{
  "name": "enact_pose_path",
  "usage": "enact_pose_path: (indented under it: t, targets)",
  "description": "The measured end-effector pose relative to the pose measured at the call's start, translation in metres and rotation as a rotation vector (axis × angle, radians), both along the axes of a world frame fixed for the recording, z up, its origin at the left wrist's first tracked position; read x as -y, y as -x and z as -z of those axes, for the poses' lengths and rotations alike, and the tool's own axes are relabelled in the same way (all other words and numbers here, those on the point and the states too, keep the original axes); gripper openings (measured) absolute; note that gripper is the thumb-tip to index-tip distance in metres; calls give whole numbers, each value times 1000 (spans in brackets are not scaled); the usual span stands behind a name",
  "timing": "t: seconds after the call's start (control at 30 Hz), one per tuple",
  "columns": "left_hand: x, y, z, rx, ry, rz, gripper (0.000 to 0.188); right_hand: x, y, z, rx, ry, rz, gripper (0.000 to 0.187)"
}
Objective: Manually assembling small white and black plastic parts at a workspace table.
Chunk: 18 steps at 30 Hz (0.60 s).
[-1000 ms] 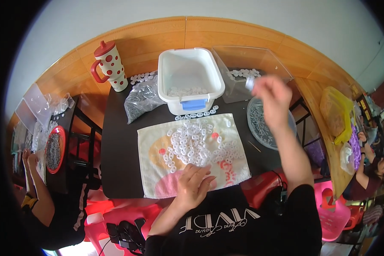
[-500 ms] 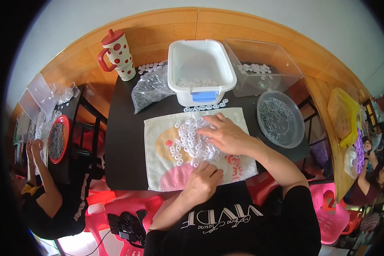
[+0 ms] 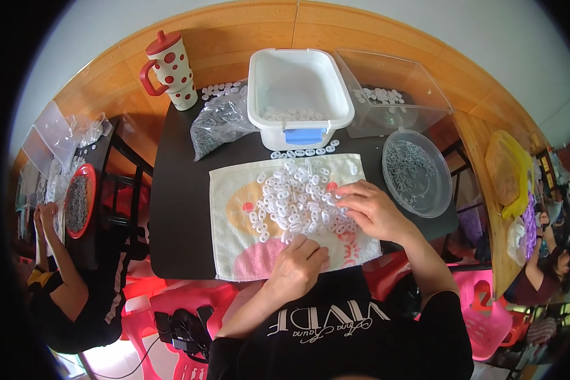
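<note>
A heap of small white oval plastic pieces with two holes is spread on a patterned towel. At the heap's right edge is my right hand, its fingers stretched and slightly bent, the tips touching or just above the outer pieces. My left hand rests at the near edge of the heap with fingers curled together; whatever they may hold is hidden. Beyond the towel stands a white tub with a blue latch, with more white pieces on its floor. A short row of white pieces lies before it.
Right of the towel sits a round clear dish of small grey screw-like pieces. At the back are a clear bin, a plastic bag of grey pieces and a red-dotted tumbler. At left, another person works beside a red tray.
My right hand has drawn back from over the heap to its right edge, and the pieces lie more spread out. My left hand has hardly moved. The view has shifted slightly.
</note>
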<state>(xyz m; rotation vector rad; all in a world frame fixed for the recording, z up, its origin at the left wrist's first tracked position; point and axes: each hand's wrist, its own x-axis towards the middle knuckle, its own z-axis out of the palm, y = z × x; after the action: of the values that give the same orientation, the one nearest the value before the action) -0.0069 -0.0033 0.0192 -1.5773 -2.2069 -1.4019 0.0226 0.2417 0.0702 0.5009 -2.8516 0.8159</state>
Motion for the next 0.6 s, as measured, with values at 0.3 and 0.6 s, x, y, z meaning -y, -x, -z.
enact_pose_path:
  t: [0.3,0.6]
  targets:
    - [-2,-3,0,-15,2,-17,23,37,13,16,-148,-115,-5,18]
    - [-1,-2,0,-19,5,-22,24,17,-7,6,-159,-58,116,20]
